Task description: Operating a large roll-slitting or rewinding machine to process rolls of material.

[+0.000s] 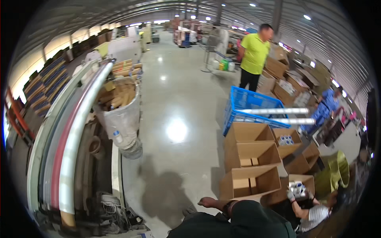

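Observation:
My right hand (208,202) hangs at the lower middle, over the grey floor, with a dark band (228,208) round its wrist. Its fingers look loosely bent, and I see nothing held in them. The dark green sleeve (254,218) of that arm fills the lower edge. My left hand does not show. Nearest to the right hand, just to its right, is an open cardboard box (228,184). Two more open boxes (254,131) stand in line beyond it.
Long rolls (67,170) lie on a rack at left, beside a bag of cardboard tubes (129,115). A blue crate (230,115) holds two long rolls. At lower right a gloved co-worker (313,216) handles white rolls in a box. A person in yellow (254,51) stands behind the crate.

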Demonstrator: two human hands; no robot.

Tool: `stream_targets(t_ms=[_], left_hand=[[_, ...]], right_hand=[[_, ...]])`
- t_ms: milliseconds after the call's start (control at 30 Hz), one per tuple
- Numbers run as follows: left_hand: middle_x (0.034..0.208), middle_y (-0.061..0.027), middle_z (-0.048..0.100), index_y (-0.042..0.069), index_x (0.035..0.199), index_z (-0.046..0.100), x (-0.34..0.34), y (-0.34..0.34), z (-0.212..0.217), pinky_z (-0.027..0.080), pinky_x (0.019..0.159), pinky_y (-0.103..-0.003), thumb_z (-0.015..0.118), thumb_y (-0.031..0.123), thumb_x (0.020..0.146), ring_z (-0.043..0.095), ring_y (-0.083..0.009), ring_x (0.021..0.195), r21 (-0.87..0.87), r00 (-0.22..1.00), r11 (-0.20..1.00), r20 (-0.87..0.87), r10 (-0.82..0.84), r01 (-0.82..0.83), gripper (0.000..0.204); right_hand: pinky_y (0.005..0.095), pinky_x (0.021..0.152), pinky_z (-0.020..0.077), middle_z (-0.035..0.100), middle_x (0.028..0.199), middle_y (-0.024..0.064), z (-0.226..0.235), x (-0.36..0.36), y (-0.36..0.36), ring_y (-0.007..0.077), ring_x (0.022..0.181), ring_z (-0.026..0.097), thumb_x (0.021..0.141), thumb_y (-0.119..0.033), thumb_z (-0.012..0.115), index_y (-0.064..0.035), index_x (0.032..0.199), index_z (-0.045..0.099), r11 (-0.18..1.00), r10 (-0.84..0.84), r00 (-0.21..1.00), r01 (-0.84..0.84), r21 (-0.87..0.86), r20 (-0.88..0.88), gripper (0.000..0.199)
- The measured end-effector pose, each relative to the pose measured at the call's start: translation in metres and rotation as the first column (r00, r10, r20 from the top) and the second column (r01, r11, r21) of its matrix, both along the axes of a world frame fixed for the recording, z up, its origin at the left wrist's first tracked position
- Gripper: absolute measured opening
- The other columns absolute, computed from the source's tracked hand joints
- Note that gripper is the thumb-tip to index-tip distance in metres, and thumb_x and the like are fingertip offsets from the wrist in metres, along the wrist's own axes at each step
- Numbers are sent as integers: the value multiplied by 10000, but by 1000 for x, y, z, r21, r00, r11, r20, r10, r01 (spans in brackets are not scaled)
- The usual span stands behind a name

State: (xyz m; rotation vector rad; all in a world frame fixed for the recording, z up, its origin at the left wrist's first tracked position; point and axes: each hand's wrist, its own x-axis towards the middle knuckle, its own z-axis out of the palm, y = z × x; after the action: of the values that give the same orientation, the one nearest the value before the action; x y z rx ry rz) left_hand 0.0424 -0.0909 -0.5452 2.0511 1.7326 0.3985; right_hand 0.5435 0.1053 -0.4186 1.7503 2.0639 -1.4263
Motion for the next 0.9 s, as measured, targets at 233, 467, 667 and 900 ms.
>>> stream_targets(t_ms=[233,467,667,900], left_hand=[[870,-91,623,34,913,596,-20,-43,25,499,637,-358,565,130,781,613,-221,737,-283,985,953,-101,-139,106,166],[901,-131,603,-53,986,571,-30,-51,5,542,627,-324,537,70,846,621,-215,768,-712,421,651,523,741,-262,190],[940,-140,597,-53,1091,511,-39,-84,-22,535,591,-331,541,71,855,607,-223,837,-804,-61,577,589,806,-144,268],[909,-115,621,78,946,569,-50,-104,-48,513,627,-403,637,194,690,601,-280,818,-212,806,902,405,432,-377,289]], right_hand=[[424,833,430,629,985,204,10,4,-37,364,950,575,854,-441,457,16,984,632,997,-63,998,63,34,-2,506],[443,793,432,619,913,226,7,-9,-68,382,891,574,852,-430,442,19,899,638,996,-67,998,66,67,18,492],[439,799,433,619,926,223,23,-26,-73,375,903,574,848,-429,452,16,917,637,985,-160,987,158,66,22,487],[445,795,435,628,876,222,33,-53,-67,385,887,579,831,-446,466,13,918,640,989,-94,995,97,109,-30,498]])
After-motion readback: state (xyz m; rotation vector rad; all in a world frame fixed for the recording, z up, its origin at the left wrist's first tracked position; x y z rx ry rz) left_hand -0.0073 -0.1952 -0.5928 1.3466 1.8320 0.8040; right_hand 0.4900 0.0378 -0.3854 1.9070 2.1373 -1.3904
